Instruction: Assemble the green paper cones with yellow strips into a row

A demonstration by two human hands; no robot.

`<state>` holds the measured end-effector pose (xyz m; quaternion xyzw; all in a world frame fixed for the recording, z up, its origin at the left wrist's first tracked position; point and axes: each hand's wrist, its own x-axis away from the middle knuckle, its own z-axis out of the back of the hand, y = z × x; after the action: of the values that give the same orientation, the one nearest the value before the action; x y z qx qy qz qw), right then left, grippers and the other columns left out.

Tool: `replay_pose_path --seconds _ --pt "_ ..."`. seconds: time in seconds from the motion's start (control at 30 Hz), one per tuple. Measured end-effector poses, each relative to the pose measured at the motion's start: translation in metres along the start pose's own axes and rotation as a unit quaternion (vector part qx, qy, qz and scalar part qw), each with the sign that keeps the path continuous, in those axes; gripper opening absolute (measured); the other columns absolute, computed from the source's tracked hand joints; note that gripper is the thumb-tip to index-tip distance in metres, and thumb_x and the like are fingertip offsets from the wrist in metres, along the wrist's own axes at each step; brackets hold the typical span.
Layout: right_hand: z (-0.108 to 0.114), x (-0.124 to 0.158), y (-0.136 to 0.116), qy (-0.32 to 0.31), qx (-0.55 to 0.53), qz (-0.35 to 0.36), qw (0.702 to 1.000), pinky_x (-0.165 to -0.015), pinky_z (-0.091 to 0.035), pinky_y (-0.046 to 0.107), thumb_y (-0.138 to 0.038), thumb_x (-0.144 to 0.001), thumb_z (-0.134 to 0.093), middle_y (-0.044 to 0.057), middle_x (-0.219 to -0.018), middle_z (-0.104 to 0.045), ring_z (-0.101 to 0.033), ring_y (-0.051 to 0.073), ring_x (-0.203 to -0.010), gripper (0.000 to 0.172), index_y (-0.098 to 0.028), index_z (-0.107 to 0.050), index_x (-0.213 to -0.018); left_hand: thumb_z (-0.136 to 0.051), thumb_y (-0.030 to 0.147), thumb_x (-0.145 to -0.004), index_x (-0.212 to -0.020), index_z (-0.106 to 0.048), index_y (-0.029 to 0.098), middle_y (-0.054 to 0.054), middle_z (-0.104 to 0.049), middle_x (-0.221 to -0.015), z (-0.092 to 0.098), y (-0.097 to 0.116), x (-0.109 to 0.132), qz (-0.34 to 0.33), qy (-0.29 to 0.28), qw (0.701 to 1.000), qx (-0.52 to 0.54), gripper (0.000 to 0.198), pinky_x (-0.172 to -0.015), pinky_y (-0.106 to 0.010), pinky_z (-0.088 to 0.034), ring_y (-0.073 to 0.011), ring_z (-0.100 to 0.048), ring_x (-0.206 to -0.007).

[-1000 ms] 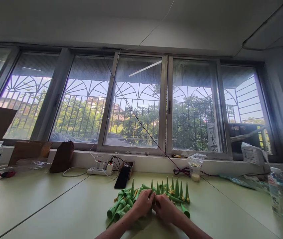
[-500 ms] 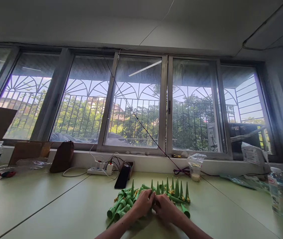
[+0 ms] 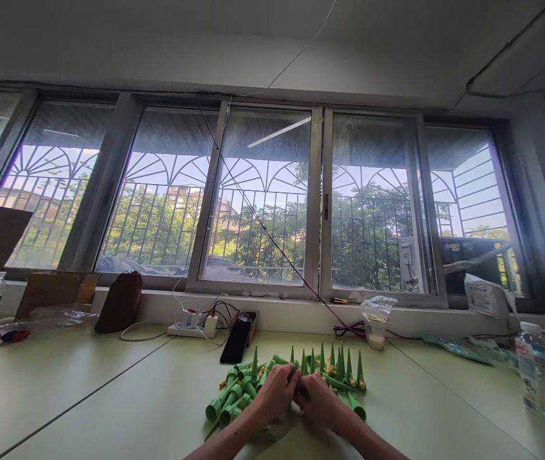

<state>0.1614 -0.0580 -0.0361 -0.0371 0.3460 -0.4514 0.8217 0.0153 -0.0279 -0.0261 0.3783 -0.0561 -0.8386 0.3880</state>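
Observation:
My left hand [image 3: 278,387] and my right hand [image 3: 318,396] meet at the front of a spread of green plastic pieces. Both are closed, fingertips pinched together and touching; whatever is between them is hidden by the fingers. Left of my hands lie several green tubes with wide open ends [image 3: 228,409], piled over one another. Behind and to the right, several pointed green spikes [image 3: 342,363] stand upright, with small yellow parts [image 3: 353,379] at their bases. One green cone [image 3: 356,405] lies on its side by my right wrist.
A black phone [image 3: 236,340] leans behind the pile, near a white power strip [image 3: 190,329] with cables. A bagged plastic cup [image 3: 376,329] stands at the back. A water bottle [image 3: 533,370] is at right; a brown pouch [image 3: 119,303] and cardboard box [image 3: 56,294] are at left.
My hands stay almost in place, pinched together, with only a slight shift of the fingers. The green pieces around them have not visibly moved.

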Motion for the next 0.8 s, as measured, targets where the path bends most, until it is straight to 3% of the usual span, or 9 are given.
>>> replay_pose_path --seconds 0.3,0.8 --pt "-0.0015 -0.0001 0.0018 0.011 -0.005 -0.001 1.0 -0.051 -0.026 0.02 -0.006 -0.075 -0.052 -0.001 -0.057 -0.058 -0.036 0.007 -0.055 0.019 -0.008 -0.068 -0.065 -0.036 0.034 -0.093 -0.063 -0.045 0.019 -0.002 -0.054 -0.065 0.002 0.0031 0.0014 0.002 -0.001 1.0 -0.006 0.034 -0.061 -0.026 -0.03 -0.0141 -0.047 -0.064" --pt "-0.0038 -0.0012 0.0055 0.019 -0.072 0.039 0.996 -0.051 -0.025 0.019 -0.007 -0.073 -0.048 -0.003 -0.054 -0.049 -0.034 0.007 -0.055 0.019 -0.01 -0.064 -0.062 -0.035 0.037 -0.093 -0.065 -0.047 0.018 -0.002 -0.054 -0.066 0.0011 0.0007 0.0009 -0.002 0.002 1.0 0.007 0.037 -0.061 -0.026 -0.03 -0.0143 -0.045 -0.064"
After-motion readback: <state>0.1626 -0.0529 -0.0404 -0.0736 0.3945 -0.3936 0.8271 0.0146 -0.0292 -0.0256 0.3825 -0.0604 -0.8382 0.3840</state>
